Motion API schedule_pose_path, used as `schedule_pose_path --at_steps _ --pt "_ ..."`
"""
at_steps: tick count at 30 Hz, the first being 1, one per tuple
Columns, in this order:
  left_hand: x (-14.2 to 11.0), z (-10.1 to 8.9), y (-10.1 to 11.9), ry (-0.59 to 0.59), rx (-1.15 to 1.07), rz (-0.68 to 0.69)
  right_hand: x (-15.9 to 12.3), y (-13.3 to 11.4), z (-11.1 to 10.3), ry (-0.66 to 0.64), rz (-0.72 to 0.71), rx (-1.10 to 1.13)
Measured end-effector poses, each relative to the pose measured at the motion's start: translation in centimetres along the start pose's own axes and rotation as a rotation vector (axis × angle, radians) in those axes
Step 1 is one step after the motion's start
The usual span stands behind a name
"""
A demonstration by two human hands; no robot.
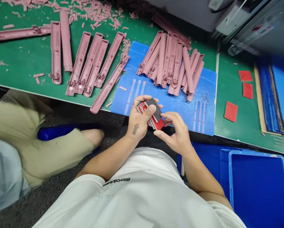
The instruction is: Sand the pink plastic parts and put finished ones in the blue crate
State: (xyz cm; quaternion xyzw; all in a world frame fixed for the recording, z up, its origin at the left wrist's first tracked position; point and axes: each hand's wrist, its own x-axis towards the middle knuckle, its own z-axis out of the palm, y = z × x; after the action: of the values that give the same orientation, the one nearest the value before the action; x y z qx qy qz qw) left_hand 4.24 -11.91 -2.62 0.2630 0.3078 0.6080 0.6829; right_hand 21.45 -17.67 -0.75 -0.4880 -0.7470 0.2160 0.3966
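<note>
— Red and grey pads (155,118) make a little stack in your left hand (139,118). Why do you curl your fingers around them?

— Maybe so the stack does not slip apart. Your left thumb presses on the grey top, and your fingers hold from behind. That makes a firm pinch.

— And your right hand (177,134)?

— It is open, with the fingers spread, just beside the red edge of the stack. I cannot tell if it touches.

— Are your hands over the edge of the green bench (227,95)?

— Yes, that edge runs right under them. A blue mat (123,101) lies just past your hands, with long pink plastic parts (170,60) in a heap on it. Some bare mat lies between you and that heap, so you have a little room to move.

— What is at the sides?

— More pink plastic strips (79,63) lie in a row to your left. Red squares (248,90) sit on the bench to your right. A blue crate (258,190) stands below the edge, near your right arm (203,174).
</note>
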Motion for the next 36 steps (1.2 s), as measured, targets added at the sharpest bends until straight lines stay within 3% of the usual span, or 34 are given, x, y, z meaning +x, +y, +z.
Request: schedule_pose_path --at_steps 4,6,12,16,18,20,23,27,32,34,36 --pt "-1.9 -0.5 -0.4 0.017 -0.036 -0.090 0.2 0.9 1.5 0.112 -0.180 -0.035" --pt "-2.4 -1.1 -0.5 -0.005 -0.023 -0.123 0.4 1.0 2.2 0.117 -0.199 -0.029" --pt "-4.5 -4.1 -0.7 0.009 0.136 0.089 0.2 -0.8 3.5 -0.096 0.175 0.151" --pt "-5.8 -6.9 0.5 0.035 0.178 0.097 -0.1 -0.8 4.1 -0.177 0.242 0.297" --pt "-5.9 -8.7 2.2 0.081 0.259 0.090 0.5 -0.1 4.2 -0.091 0.192 0.207" --pt "-5.7 -10.5 4.3 0.121 0.405 0.078 1.7 0.6 4.4 -0.002 0.071 -0.017" --pt "-5.4 -12.4 7.0 0.064 0.663 -0.036 3.8 1.3 5.5 -0.041 -0.106 -0.303" --pt "-5.3 -12.7 8.3 -0.049 0.805 -0.201 5.5 2.3 6.4 -0.111 -0.153 -0.380" --pt "-5.2 -12.6 8.6 -0.073 0.797 -0.220 5.7 3.0 5.2 0.022 -0.074 -0.456" --pt "-5.1 -13.1 9.2 -0.066 0.758 -0.213 5.1 1.7 5.0 -0.044 -0.081 -0.484" --pt "-5.0 -13.8 10.2 -0.026 0.707 -0.172 4.3 -0.3 4.8 -0.254 -0.174 -0.394"
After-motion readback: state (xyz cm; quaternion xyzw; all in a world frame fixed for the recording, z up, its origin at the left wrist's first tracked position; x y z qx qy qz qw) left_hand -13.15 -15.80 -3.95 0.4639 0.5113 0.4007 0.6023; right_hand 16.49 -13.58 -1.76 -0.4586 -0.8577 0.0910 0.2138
